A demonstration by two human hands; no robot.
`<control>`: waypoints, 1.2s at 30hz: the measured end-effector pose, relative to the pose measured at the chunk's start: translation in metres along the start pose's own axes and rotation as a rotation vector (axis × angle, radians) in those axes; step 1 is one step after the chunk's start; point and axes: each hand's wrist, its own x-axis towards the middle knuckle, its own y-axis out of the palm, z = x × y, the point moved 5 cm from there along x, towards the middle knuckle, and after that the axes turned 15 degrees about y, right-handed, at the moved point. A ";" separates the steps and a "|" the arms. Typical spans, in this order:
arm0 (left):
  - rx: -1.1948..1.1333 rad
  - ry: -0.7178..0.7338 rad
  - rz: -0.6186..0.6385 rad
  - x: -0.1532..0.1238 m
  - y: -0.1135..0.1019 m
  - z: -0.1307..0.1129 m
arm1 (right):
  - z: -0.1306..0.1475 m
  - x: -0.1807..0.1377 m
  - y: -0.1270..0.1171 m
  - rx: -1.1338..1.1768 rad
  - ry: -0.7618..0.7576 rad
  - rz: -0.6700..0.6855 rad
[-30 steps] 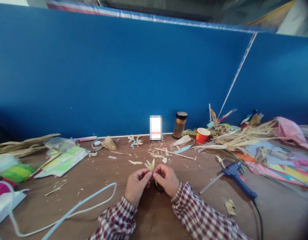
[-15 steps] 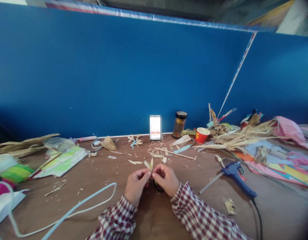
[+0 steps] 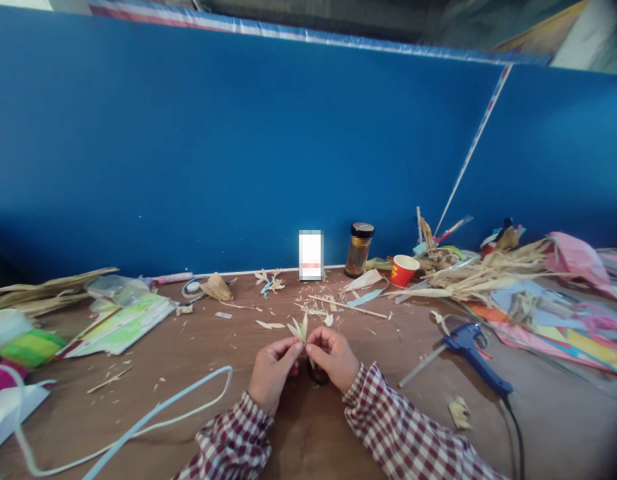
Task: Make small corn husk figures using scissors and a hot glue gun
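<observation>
The pale, pointed strips of the husk-like bundle (image 3: pixel 300 330) fan out more distinctly than half a second ago, while both hands stay nearly in place, which suggests a small turn of the piece within a kept hold. The left hand (image 3: pixel 275 373) and right hand (image 3: pixel 335 363) pinch its base between thumbs and fingertips, above the worktop (image 3: pixel 298 447). Counted: two hands, one bundle, one blue glue gun (image 3: pixel 481 363) to the right, and one black-lidded jar (image 3: pixel 359 250) beyond.
</observation>
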 end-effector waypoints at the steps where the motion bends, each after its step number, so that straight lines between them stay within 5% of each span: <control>1: -0.004 -0.003 -0.001 0.000 0.000 0.000 | 0.000 0.000 0.000 -0.002 -0.003 -0.001; 21: -0.034 -0.013 -0.047 0.000 -0.002 0.001 | 0.003 -0.003 0.002 -0.010 -0.001 -0.017; 36: -0.104 0.030 -0.109 0.003 -0.010 -0.012 | -0.004 0.004 -0.022 -0.482 -0.114 -0.338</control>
